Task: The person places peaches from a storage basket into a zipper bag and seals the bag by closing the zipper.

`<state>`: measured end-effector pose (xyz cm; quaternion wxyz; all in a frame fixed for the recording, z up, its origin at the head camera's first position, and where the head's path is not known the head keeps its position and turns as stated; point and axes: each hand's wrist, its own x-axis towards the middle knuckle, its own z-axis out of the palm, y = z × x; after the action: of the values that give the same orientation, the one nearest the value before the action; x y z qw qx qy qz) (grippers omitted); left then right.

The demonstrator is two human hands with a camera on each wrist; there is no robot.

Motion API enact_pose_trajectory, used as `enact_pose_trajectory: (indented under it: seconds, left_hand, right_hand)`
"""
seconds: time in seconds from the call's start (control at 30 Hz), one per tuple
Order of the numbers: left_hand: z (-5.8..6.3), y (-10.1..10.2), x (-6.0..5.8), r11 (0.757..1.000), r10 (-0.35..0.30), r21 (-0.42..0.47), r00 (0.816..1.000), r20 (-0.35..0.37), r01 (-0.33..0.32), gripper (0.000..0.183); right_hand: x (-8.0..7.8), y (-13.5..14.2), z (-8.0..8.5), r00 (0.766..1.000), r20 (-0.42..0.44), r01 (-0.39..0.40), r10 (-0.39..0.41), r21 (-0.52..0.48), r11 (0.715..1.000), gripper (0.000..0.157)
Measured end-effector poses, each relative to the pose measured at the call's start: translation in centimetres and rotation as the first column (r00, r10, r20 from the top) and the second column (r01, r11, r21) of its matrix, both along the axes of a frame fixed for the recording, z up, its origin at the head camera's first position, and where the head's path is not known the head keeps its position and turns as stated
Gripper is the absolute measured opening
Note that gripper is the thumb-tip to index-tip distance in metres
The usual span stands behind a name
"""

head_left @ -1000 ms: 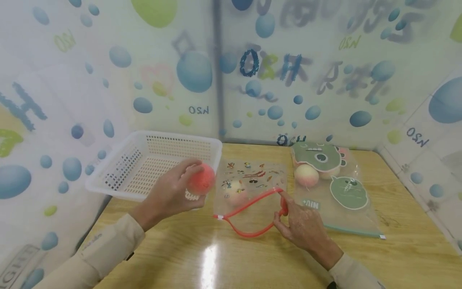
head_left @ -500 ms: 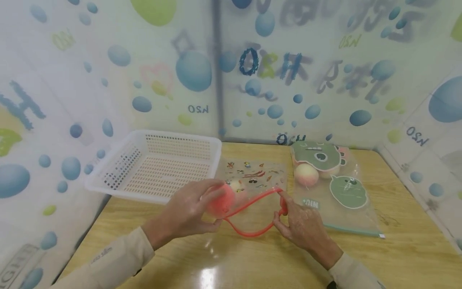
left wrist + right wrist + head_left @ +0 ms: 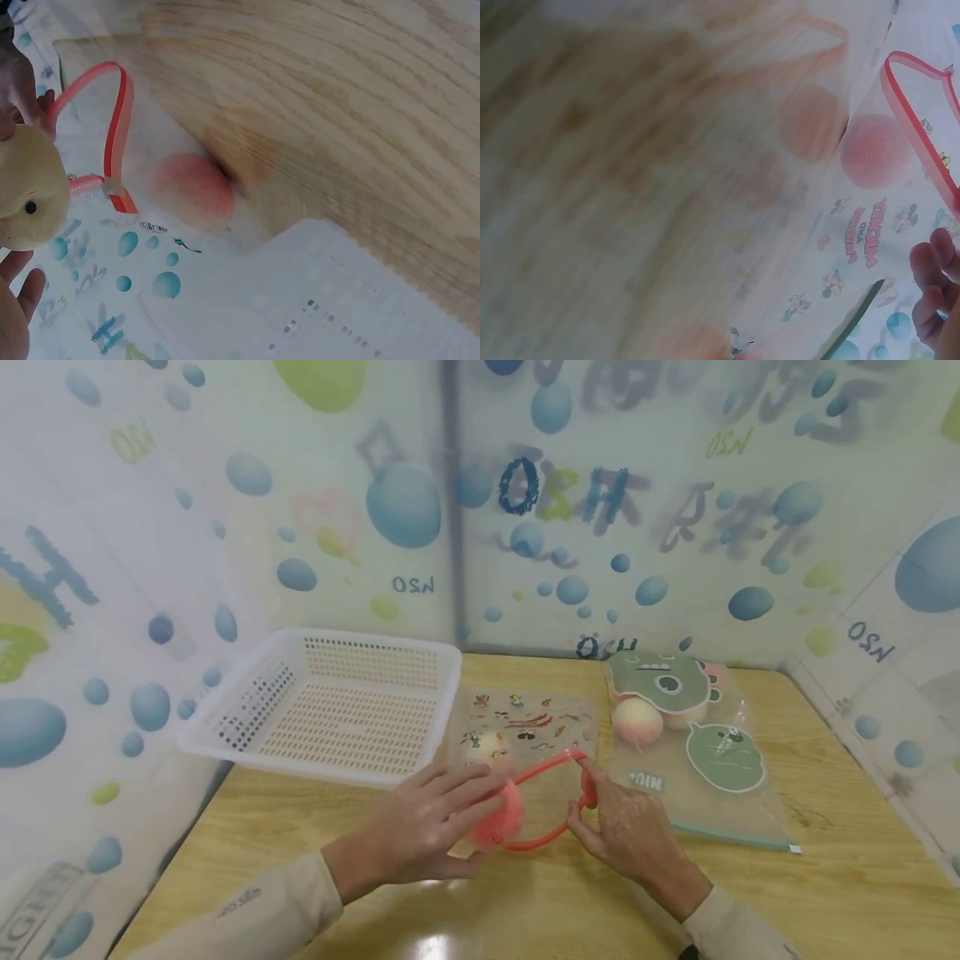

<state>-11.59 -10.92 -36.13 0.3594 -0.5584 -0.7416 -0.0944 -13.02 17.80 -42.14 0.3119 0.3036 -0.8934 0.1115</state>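
In the head view my left hand (image 3: 416, 827) grips a pinkish-red peach (image 3: 504, 818) over the mouth of a clear zip bag (image 3: 558, 710) printed with small cartoon figures. The left wrist view shows this peach's cream underside (image 3: 31, 184) with a dark hole. My right hand (image 3: 630, 822) pinches the right end of the bag's red zip edge (image 3: 540, 768), and the mouth gapes. Another peach (image 3: 193, 191) lies inside this bag. My left fingers cover part of the held peach.
At the left stands a white perforated basket (image 3: 285, 767). To the right lies a larger zip bag (image 3: 637, 814) with green animal prints and a teal zip, holding peaches (image 3: 637, 722). Patterned curtain walls (image 3: 405, 510) surround the wooden table (image 3: 375, 910).
My left hand has carried the peach from beside the basket rightward and down to the bag's mouth. My right hand stays on the bag's red edge.
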Motion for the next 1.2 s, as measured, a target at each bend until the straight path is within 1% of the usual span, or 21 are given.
enact_pose_trajectory:
  seconds: [0.07,0.17,0.27,0.33,0.4,0.5,0.6,0.67,0.73,0.83,0.9,0.97,1.13,1.2]
  left_hand:
    - [-0.3,0.3,0.2,1.0,-0.006,-0.014,1.0,-0.012,0.006,0.059]
    - [-0.8,0.9,0.7,0.999,-0.009,-0.031,1.0,0.009,0.01,0.058]
    - [-1.5,1.6,1.1,0.999,0.002,-0.05,0.998,0.068,0.001,0.056]
    - [-2.0,2.1,1.2,0.998,0.012,-0.069,0.996,0.093,-0.006,0.052]
    - [-2.4,2.4,1.1,0.997,0.012,-0.083,0.997,0.082,-0.005,0.05]
    - [-2.5,3.0,0.9,0.996,-0.002,-0.088,0.999,0.032,0.005,0.043]
    - [-1.9,3.5,0.5,0.998,-0.024,-0.064,0.998,-0.058,0.021,0.032]
    - [-1.5,3.8,0.3,0.998,-0.036,-0.048,0.995,-0.097,0.031,0.026]
    - [-1.3,4.0,0.2,0.999,-0.03,-0.049,0.991,-0.127,0.024,0.023]
    - [-1.4,4.1,0.0,0.997,-0.016,-0.08,0.992,-0.122,0.006,0.023]
    - [-1.8,4.2,0.0,0.995,0.001,-0.1,0.993,-0.119,-0.013,0.024]
    - [-2.2,4.3,-0.1,0.994,0.006,-0.104,0.994,-0.108,-0.018,0.024]
    - [-3.0,4.7,-0.3,0.991,0.035,-0.127,0.996,-0.083,-0.046,0.032]
    - [-3.0,4.7,-0.4,0.986,0.051,-0.152,0.994,-0.094,-0.065,0.035]
  right_hand:
    - [0.0,0.0,0.0,1.0,0.007,-0.002,0.002,-0.003,1.0,0.059]
    - [0.1,-0.1,0.2,1.0,0.006,-0.005,0.005,0.002,1.0,0.059]
    - [0.1,-0.1,0.2,1.0,0.0,-0.01,0.01,0.01,1.0,0.058]
    - [0.2,0.0,0.2,1.0,-0.004,-0.015,0.015,0.011,1.0,0.057]
    - [0.2,-0.1,0.1,1.0,-0.001,-0.012,0.012,0.01,1.0,0.058]
    - [0.2,-0.1,0.1,1.0,0.004,-0.016,0.016,-0.001,1.0,0.058]
    - [0.3,-0.2,0.0,1.0,0.007,-0.021,0.021,-0.006,1.0,0.06]
    - [0.3,-0.2,0.0,1.0,0.005,-0.03,0.03,-0.01,1.0,0.06]
    - [0.3,-0.2,0.0,0.999,0.004,-0.033,0.033,-0.012,0.999,0.059]
    - [0.3,-0.3,0.0,0.999,0.004,-0.044,0.044,-0.019,0.999,0.058]
    - [0.3,-0.3,0.0,0.999,0.01,-0.046,0.046,-0.019,0.999,0.058]
    - [0.3,-0.4,0.0,0.999,0.016,-0.049,0.05,-0.018,0.999,0.058]
    - [0.6,-0.4,-0.1,0.998,0.038,-0.054,0.054,-0.015,0.998,0.058]
    - [0.6,-0.4,-0.1,0.997,0.047,-0.053,0.053,-0.017,0.998,0.058]
